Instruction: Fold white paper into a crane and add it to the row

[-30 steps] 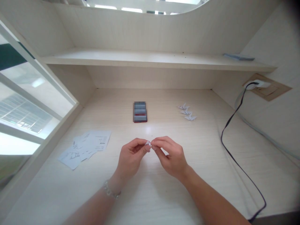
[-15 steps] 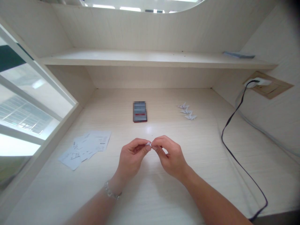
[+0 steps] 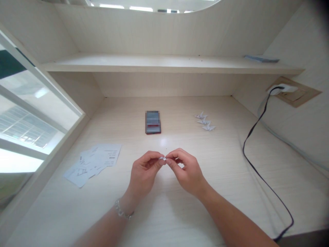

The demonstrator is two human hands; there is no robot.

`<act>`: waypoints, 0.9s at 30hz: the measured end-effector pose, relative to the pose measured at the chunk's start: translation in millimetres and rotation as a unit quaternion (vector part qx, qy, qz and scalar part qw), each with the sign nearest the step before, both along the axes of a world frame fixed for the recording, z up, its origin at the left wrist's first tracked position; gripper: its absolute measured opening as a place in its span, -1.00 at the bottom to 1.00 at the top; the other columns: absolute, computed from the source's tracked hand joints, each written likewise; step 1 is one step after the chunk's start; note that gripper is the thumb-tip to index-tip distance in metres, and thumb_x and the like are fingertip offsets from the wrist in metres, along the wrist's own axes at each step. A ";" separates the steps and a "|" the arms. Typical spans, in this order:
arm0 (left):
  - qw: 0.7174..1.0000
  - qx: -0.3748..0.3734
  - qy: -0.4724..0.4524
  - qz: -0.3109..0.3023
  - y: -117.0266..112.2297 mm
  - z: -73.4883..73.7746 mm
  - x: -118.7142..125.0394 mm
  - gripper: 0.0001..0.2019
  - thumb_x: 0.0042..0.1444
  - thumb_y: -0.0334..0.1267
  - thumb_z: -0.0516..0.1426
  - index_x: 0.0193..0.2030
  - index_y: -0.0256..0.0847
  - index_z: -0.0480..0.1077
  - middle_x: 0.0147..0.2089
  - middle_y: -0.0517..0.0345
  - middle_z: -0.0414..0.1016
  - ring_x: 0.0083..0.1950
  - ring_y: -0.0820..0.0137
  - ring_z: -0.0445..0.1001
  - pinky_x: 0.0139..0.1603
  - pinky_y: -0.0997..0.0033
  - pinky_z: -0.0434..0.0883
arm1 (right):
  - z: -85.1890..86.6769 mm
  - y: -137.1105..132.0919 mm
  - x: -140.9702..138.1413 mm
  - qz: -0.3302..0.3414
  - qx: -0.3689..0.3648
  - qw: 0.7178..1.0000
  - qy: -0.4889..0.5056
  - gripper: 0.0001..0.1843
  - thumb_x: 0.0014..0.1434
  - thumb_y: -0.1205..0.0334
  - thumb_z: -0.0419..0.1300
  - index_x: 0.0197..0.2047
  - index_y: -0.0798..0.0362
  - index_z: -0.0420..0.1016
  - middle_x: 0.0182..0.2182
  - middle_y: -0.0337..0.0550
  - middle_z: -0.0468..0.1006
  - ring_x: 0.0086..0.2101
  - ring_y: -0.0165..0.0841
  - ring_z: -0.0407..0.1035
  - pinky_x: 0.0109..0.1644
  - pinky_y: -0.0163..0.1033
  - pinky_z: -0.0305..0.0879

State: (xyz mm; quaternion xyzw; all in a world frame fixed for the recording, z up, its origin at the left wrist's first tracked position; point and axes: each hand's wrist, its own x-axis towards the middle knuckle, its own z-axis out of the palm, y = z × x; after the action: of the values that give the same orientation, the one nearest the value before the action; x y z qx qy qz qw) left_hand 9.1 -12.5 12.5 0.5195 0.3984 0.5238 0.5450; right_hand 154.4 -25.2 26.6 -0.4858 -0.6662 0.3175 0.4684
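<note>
A small piece of folded white paper (image 3: 163, 158) is pinched between the fingertips of both hands, above the middle of the desk. My left hand (image 3: 144, 173), with a bracelet at the wrist, closes thumb and forefinger on its left part. From the other side my right hand (image 3: 187, 171) grips its right end in a thumb-and-finger pinch. Most of the paper is hidden by the fingertips. Several small folded paper cranes (image 3: 205, 122) stand in a short row on the desk, beyond my right hand.
Printed paper sheets (image 3: 102, 156) overlap on the desk at left. A dark, blurred-out rectangular object (image 3: 153, 122) lies beyond my hands. A black cable (image 3: 253, 168) runs from the wall socket (image 3: 295, 92) down the right side. Above the desk's back runs a shelf (image 3: 164, 68).
The right fingertips have closed in slightly on the paper, and a bit more white shows between the hands. Otherwise the hands stay in place; the view shifts very slightly.
</note>
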 end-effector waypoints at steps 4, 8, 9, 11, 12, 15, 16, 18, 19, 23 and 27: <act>1.000 0.011 0.004 -0.005 -0.1 -1.2 -0.8 -0.94 -0.02 -0.41 0.19 -0.35 -0.24 0.44 -0.35 0.15 0.43 -0.31 0.44 0.39 -0.25 0.43 0.36 | 1.2 0.4 0.7 0.006 -0.039 0.999 0.022 -0.92 0.12 0.29 0.12 -0.34 0.06 0.43 -0.41 -0.18 0.46 -0.38 -0.41 0.36 -0.34 -0.31 0.30; 1.000 0.023 0.006 -0.008 -0.2 -1.2 -0.9 -0.94 -0.01 -0.41 0.18 -0.35 -0.24 0.43 -0.33 0.14 0.42 -0.29 0.43 0.39 -0.24 0.42 0.36 | 1.1 1.0 1.7 0.020 -0.063 0.997 0.045 -0.91 0.12 0.27 0.12 -0.34 0.08 0.43 -0.42 -0.19 0.46 -0.39 -0.41 0.36 -0.36 -0.32 0.29; 1.000 0.026 0.005 -0.009 -0.2 -1.1 -0.7 -0.94 -0.01 -0.41 0.18 -0.34 -0.24 0.43 -0.33 0.13 0.42 -0.29 0.43 0.39 -0.24 0.42 0.36 | 1.1 0.9 1.8 0.022 -0.063 0.997 0.047 -0.91 0.12 0.27 0.12 -0.34 0.08 0.43 -0.42 -0.19 0.46 -0.39 -0.41 0.36 -0.37 -0.32 0.29; 1.000 0.027 0.003 -0.010 -0.1 -1.1 -0.4 -0.94 -0.01 -0.40 0.18 -0.34 -0.24 0.42 -0.33 0.13 0.42 -0.30 0.43 0.39 -0.25 0.41 0.36 | 1.4 0.6 1.8 0.023 -0.059 0.997 0.046 -0.91 0.13 0.28 0.11 -0.34 0.08 0.42 -0.42 -0.18 0.46 -0.39 -0.41 0.36 -0.37 -0.32 0.29; 1.000 0.026 0.001 -0.010 -0.1 -1.0 -0.1 -0.94 -0.01 -0.40 0.18 -0.34 -0.24 0.42 -0.33 0.13 0.42 -0.30 0.43 0.39 -0.25 0.41 0.36 | 1.6 0.4 1.7 0.023 -0.056 0.997 0.045 -0.92 0.13 0.29 0.11 -0.34 0.08 0.42 -0.42 -0.19 0.46 -0.39 -0.41 0.36 -0.37 -0.32 0.30; 1.000 0.022 -0.007 -0.009 -0.2 -0.6 0.8 -0.94 -0.01 -0.40 0.18 -0.35 -0.24 0.42 -0.34 0.13 0.42 -0.31 0.43 0.39 -0.26 0.42 0.36 | 2.1 -0.7 1.0 0.019 -0.041 0.998 0.031 -0.92 0.12 0.30 0.10 -0.35 0.07 0.41 -0.41 -0.18 0.45 -0.39 -0.42 0.36 -0.37 -0.32 0.31; 1.000 0.022 -0.010 -0.010 -0.2 -0.4 1.2 -0.94 -0.01 -0.40 0.18 -0.35 -0.24 0.42 -0.34 0.14 0.42 -0.32 0.44 0.39 -0.26 0.42 0.36 | 2.1 -1.0 0.8 0.017 -0.034 0.999 0.025 -0.93 0.12 0.31 0.10 -0.34 0.07 0.41 -0.40 -0.18 0.44 -0.39 -0.42 0.35 -0.37 -0.32 0.31; 1.000 0.017 -0.015 -0.012 -0.4 0.5 1.8 -0.94 -0.01 -0.40 0.18 -0.34 -0.24 0.41 -0.34 0.14 0.42 -0.32 0.44 0.40 -0.27 0.43 0.36 | 2.1 -1.5 0.4 0.011 -0.017 1.000 0.013 -0.93 0.12 0.32 0.09 -0.34 0.06 0.41 -0.40 -0.18 0.44 -0.39 -0.41 0.35 -0.37 -0.31 0.32; 1.000 0.012 -0.016 -0.012 -0.6 1.0 2.0 -0.94 0.00 -0.40 0.18 -0.34 -0.24 0.41 -0.35 0.14 0.42 -0.33 0.44 0.40 -0.27 0.43 0.36 | 2.0 -1.6 0.4 0.008 -0.008 1.000 0.007 -0.92 0.12 0.32 0.09 -0.34 0.06 0.41 -0.40 -0.18 0.44 -0.40 -0.41 0.35 -0.37 -0.31 0.32; 1.000 -0.010 -0.009 -0.013 -0.8 2.6 2.3 -0.92 -0.01 -0.36 0.18 -0.32 -0.25 0.40 -0.37 0.14 0.43 -0.34 0.44 0.40 -0.28 0.44 0.36 | 1.5 -1.7 0.3 0.003 0.024 1.000 -0.009 -0.91 0.12 0.33 0.08 -0.35 0.06 0.40 -0.42 -0.18 0.43 -0.41 -0.42 0.33 -0.36 -0.29 0.32; 1.000 -0.016 0.003 -0.024 -0.5 2.2 1.5 -0.92 0.02 -0.35 0.17 -0.31 -0.26 0.39 -0.34 0.12 0.44 -0.29 0.43 0.41 -0.22 0.44 0.36 | 0.9 -1.6 -0.1 0.001 0.027 0.999 -0.024 -0.92 0.12 0.33 0.08 -0.34 0.06 0.40 -0.41 -0.18 0.42 -0.41 -0.42 0.32 -0.42 -0.32 0.29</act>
State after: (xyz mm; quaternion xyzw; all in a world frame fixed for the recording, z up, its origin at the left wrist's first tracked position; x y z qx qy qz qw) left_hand 10.5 -13.0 14.7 0.5218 0.3953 0.5028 0.5644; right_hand 154.3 -26.7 27.5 -0.4800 -0.6858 0.2884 0.4649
